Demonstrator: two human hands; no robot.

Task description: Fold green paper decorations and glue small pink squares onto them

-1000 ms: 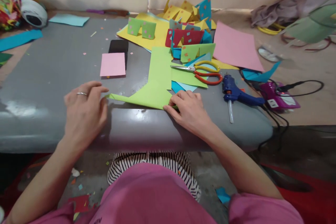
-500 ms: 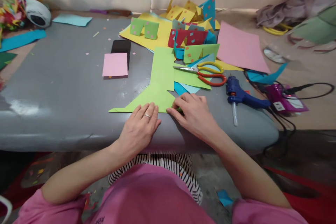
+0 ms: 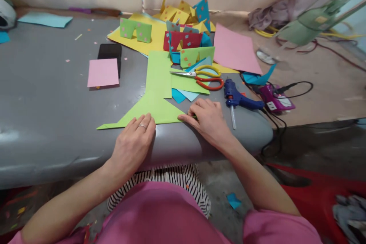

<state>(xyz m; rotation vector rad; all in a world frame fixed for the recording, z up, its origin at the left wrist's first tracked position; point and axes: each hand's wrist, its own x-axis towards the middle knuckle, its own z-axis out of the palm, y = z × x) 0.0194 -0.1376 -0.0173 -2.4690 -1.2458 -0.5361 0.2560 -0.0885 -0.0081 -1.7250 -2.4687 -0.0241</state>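
A light green paper (image 3: 156,106) lies at the table's front edge, with a narrow folded strip along its near side and a thin point sticking out to the left. My left hand (image 3: 134,135), with a ring on one finger, rests flat on the near fold, fingers stretched out. At the paper's right corner my right hand (image 3: 207,122) has its thumb and curled fingers pinched on the folded edge. Just beyond lie scissors (image 3: 197,75) with one yellow and one red handle, on another green sheet (image 3: 188,84).
Folded, dotted paper pieces (image 3: 185,42) stand at the back. A blue glue gun (image 3: 240,98) lies right of my right hand, near a purple power block (image 3: 276,99) with cables. A pink square (image 3: 103,72) overlaps a black object (image 3: 110,50) at left. A pink sheet (image 3: 236,49) lies behind.
The view has shifted to the right. My right hand has slid right along the folded edge to the corner, further from my left hand, which stays flat on the fold.
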